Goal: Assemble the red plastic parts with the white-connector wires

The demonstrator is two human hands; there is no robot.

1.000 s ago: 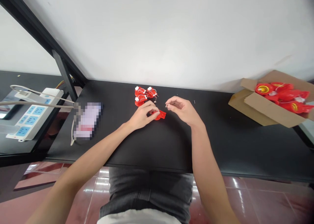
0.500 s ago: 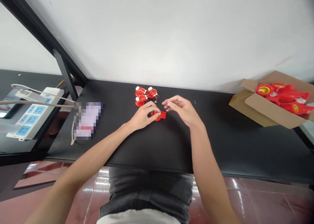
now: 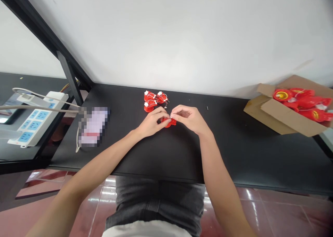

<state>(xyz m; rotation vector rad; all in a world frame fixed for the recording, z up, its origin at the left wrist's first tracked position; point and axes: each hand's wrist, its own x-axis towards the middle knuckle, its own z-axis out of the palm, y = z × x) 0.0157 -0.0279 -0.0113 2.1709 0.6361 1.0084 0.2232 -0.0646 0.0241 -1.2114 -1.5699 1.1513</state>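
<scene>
A small red plastic part (image 3: pixel 168 122) rests on the black table (image 3: pixel 234 154) in front of me. My left hand (image 3: pixel 152 122) is closed on its left side, fingers curled around it. My right hand (image 3: pixel 189 117) pinches at the part's top right edge, fingertips pressed together; whether they hold a tiny piece is too small to see. Just behind the hands lies a cluster of three similar red parts with white knobs and thin wires (image 3: pixel 153 100).
An open cardboard box (image 3: pixel 275 114) with several red and yellow parts stands at the right. A blurred flat object (image 3: pixel 93 126) lies on the table's left. A white power strip (image 3: pixel 33 117) with cables sits on the neighbouring desk. A black frame post (image 3: pixel 69 77) rises at left.
My right hand has moved left and down from a little above the table until its fingertips meet the red part. My left hand has stayed on the part.
</scene>
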